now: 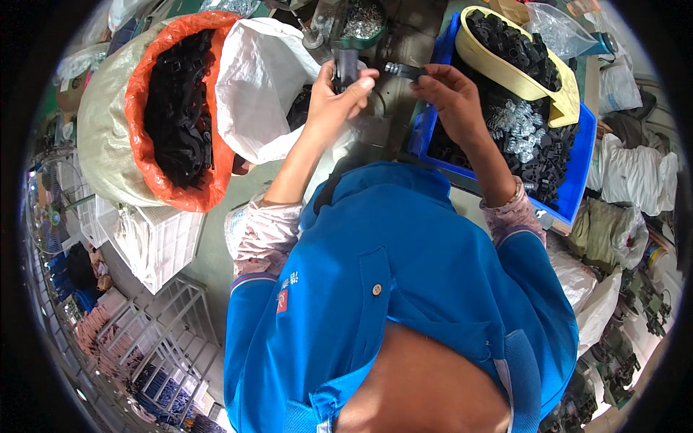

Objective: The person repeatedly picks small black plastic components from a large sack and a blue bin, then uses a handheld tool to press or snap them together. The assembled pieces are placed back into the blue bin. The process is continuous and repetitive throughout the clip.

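My left hand [330, 110] is closed around a black plastic part [347, 65] with a squared, upright body. Pinched between the thumb and fingers of my right hand [453, 101] is a small black plastic piece [411, 73]. A shiny metal spring [392, 68] sticks out of its left end, toward the part in my left hand. The two pieces are a short gap apart. Just below my right hand lies a heap of silvery springs [517, 128], on top of black parts in a blue bin [586, 155].
A yellow scoop-shaped tub [498, 70] of black parts rests on the blue bin. At left stand a large sack with an orange liner [135, 108] full of black parts and a white sack [253, 86]. A container of small metal pieces [363, 20] sits at the back.
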Demonstrator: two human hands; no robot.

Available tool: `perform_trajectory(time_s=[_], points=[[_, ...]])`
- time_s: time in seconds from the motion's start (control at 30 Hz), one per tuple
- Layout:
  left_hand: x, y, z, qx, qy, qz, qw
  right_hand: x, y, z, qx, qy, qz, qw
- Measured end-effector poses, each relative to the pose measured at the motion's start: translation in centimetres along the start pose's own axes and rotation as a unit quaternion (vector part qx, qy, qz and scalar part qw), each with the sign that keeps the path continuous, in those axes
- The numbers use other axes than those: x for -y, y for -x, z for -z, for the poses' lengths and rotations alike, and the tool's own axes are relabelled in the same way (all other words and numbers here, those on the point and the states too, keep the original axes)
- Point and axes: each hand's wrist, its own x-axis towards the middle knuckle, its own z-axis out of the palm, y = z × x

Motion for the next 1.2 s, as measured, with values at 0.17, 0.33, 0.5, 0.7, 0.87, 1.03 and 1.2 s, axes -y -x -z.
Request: perform_trajectory(time_s=[0.17,0.33,0.5,0.7,0.87,1.03,1.2], points=[[-1.3,1.2,0.2,0.086,0.016,0.099,0.991,3.3,-0.7,1.6,0.053,-0.061,0.01,0.997],[-0.9,1.6,-0.8,0.145,-0.016,0.086,0.986,5.5,-1.1,1.0,0.076,0.02,0.023,0.997],[-0.9,2.1,-1.6,0.175,-0.04,0.12,0.976,5.2,-0.9,1.0,0.07,0.118,0.032,0.99],[-0.7,2.5,-2.2,0.179,-0.018,0.144,0.973,5.0,-0.6,1.7,0.079,0.159,0.01,0.984],[-0.3,2.7,-2.5,0.178,0.026,0.171,0.969,4.8,-0.6,2.0,0.09,0.128,0.0,0.988],[0.3,2.8,-2.6,0.168,0.041,0.176,0.969,4.4,-0.7,2.8,0.082,0.154,-0.01,0.985],[0.6,2.9,-3.1,0.162,0.046,0.177,0.97,4.2,-0.5,2.8,0.104,0.178,-0.004,0.978]])
